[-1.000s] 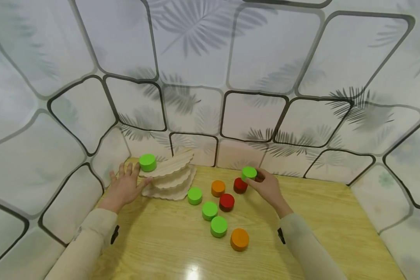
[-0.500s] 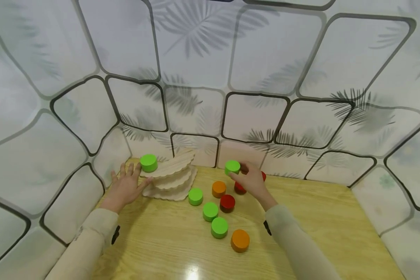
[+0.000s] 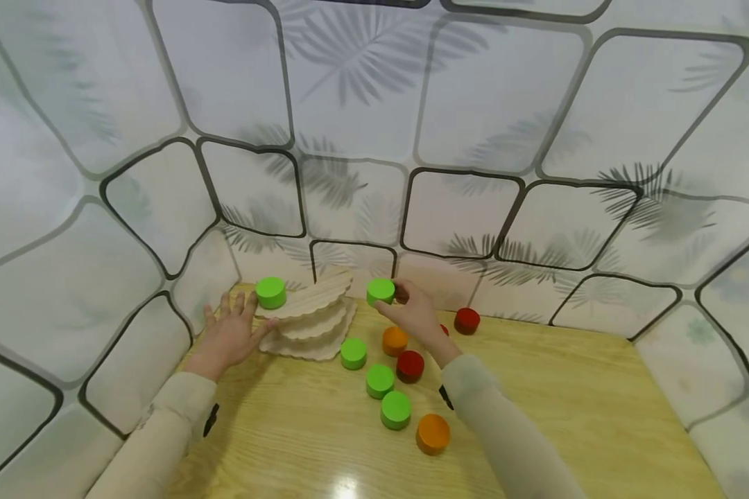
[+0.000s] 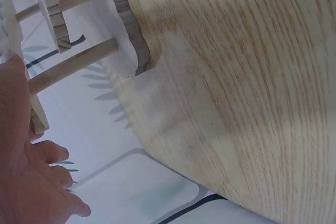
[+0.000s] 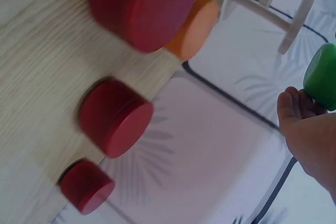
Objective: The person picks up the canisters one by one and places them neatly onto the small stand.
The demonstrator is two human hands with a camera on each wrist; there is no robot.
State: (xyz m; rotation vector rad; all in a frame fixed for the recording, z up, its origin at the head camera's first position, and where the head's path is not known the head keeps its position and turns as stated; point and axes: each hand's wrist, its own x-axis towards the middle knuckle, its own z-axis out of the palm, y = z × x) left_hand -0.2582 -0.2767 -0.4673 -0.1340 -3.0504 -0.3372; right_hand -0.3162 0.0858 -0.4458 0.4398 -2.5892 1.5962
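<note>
My right hand point(image 3: 415, 315) pinches a green round block point(image 3: 381, 292) between thumb and fingers, raised above the table near the back wall. In the right wrist view the same green block point(image 5: 321, 77) shows at the right edge. A pale wooden three-tier stand point(image 3: 315, 324) with scalloped edges and round posts point(image 4: 73, 66) stands at back left. Another green round block point(image 3: 270, 292) sits on its top tier, at the left end. My left hand point(image 3: 227, 339) rests against that end, fingers spread, thumb along the tier's edge.
Green blocks point(image 3: 353, 353), orange blocks point(image 3: 433, 434) and red blocks point(image 3: 410, 366) lie loose on the wood-grain table point(image 3: 574, 402), mostly right and in front of the stand. One red block point(image 3: 467, 320) is at the back. Patterned wall covering point(image 3: 462, 215) encloses the back and sides.
My right hand has carried the green block leftward from above the red blocks toward the stand, uncovering a red block at the back. The left hand stays at the stand.
</note>
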